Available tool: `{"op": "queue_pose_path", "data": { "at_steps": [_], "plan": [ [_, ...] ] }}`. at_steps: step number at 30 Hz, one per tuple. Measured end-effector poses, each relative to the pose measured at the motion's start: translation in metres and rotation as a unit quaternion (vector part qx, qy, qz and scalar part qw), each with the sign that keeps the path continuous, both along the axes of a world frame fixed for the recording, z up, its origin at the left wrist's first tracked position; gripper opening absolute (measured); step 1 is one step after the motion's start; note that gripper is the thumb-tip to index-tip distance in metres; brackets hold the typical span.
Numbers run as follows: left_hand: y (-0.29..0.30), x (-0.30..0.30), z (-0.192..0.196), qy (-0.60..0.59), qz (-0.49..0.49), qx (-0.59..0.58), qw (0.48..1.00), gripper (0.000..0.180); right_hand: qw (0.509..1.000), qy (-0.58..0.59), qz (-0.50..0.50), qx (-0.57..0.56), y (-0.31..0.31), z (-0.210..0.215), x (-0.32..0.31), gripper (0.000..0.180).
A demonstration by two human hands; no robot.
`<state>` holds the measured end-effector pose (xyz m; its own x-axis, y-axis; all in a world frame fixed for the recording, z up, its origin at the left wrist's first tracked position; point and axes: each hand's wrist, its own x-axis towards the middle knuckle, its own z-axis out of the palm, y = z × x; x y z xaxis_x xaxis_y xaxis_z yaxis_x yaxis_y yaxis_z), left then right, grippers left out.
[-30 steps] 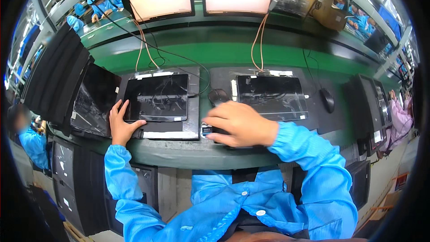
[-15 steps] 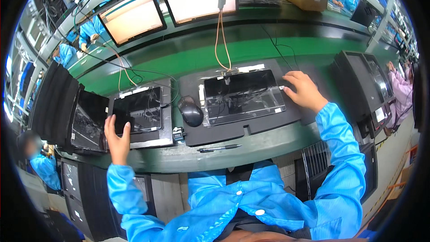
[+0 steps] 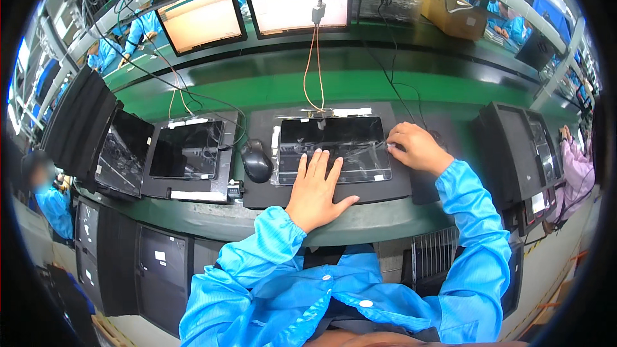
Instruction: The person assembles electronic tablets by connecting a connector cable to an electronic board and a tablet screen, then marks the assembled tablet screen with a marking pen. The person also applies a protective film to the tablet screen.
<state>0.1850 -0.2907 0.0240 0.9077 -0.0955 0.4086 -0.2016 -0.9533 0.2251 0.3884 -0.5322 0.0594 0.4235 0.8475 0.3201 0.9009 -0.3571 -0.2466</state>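
The left hand [image 3: 316,187] has come off the left tablet [image 3: 186,150] and now lies spread flat on the centre tablet [image 3: 334,141], mid-frame on the bench [image 3: 270,218]; the right hand [image 3: 414,148] pinches its film at the right edge.

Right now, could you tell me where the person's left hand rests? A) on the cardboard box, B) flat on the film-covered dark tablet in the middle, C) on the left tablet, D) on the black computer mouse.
B: the left hand lies flat, fingers spread, on the film-covered dark tablet; the black computer mouse sits untouched beside it.
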Motion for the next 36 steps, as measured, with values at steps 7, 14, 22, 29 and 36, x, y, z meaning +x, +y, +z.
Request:
{"op": "queue_pose_path", "data": {
  "at_steps": [7, 14, 22, 29, 36],
  "plan": [
    [0.004, 0.013, -0.001, -0.051, 0.012, -0.017, 0.998, 0.08, 0.988, 0.155, -0.002, -0.013, 0.011, 0.022, 0.006, 0.024],
    [0.031, 0.015, 0.012, -0.264, -0.059, 0.032, 0.962, 0.045, 0.99, 0.101, -0.062, 0.081, -0.009, 0.049, -0.02, 0.042],
    [0.09, -0.209, 0.074, -0.393, 0.162, -0.404, 0.81, 0.021, 0.976, -0.077, -0.197, 0.045, -0.042, -0.007, 0.015, 0.052],
    [0.221, -0.469, -0.004, -0.38, 0.287, -0.756, 0.449, 0.035, 0.965, -0.018, -0.261, 0.031, -0.093, -0.061, 0.022, 0.05],
    [0.206, -0.652, -0.121, -0.388, 0.461, -0.738, 0.304, 0.035, 0.957, -0.044, -0.279, 0.057, -0.097, -0.09, 0.051, 0.048]
  ]
}}
